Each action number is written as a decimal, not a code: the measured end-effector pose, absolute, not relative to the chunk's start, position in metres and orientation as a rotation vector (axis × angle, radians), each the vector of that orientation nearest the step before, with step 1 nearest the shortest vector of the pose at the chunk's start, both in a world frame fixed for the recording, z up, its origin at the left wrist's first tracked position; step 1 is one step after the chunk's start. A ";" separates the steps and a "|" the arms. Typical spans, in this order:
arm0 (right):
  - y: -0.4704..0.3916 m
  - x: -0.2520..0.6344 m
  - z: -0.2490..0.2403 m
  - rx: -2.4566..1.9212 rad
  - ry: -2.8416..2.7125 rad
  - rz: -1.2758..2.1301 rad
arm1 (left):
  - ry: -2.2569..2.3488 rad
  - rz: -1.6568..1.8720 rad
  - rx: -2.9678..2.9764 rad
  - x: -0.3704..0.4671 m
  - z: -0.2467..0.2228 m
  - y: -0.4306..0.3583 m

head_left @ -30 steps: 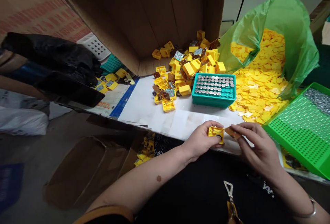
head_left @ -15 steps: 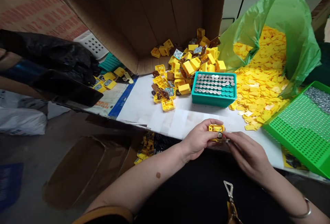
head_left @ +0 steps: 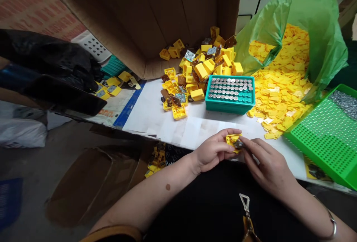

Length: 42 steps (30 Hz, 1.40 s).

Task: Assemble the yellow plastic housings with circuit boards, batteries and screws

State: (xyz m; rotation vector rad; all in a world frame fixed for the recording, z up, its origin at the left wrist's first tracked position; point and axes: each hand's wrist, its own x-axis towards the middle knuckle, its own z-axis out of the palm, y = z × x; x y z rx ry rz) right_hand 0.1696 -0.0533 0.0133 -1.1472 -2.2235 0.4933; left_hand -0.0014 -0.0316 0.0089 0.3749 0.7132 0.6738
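Observation:
My left hand (head_left: 213, 151) is closed around a small yellow plastic casing (head_left: 232, 138), its hollow inner side facing up. Thumb and fingers grip it by the edges. At the casing's right end, my right hand (head_left: 266, 164) pinches a small dark round part (head_left: 238, 144), which sits tilted over the opening. Fingertips partly cover this part, so its exact kind is unclear. Just beyond both hands stands a teal tray (head_left: 230, 107) with rows of silver button cells (head_left: 223, 87).
Yellow casings with wired parts (head_left: 202, 71) lie heaped before a cardboard box (head_left: 139, 19). Flat yellow pieces (head_left: 281, 97) spill from a green bag (head_left: 326, 41). A green basket (head_left: 320, 141) holding small metal pieces (head_left: 346, 104) is at the right; more casings (head_left: 156, 160) lie below the table edge.
The dark round part has tilted within the casing, and my right fingers have moved up and closer over it. My left hand keeps its grip. The view has shifted slightly.

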 end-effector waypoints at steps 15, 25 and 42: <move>-0.056 0.161 0.011 -1.267 -2.135 0.446 | 0.834 0.719 0.539 0.005 0.007 -0.035; -0.056 0.158 0.017 -1.263 -2.091 0.413 | 0.678 0.663 0.433 -0.005 0.005 -0.034; -0.060 0.162 0.018 -1.300 -2.138 0.524 | 0.782 0.726 0.579 0.001 0.004 -0.037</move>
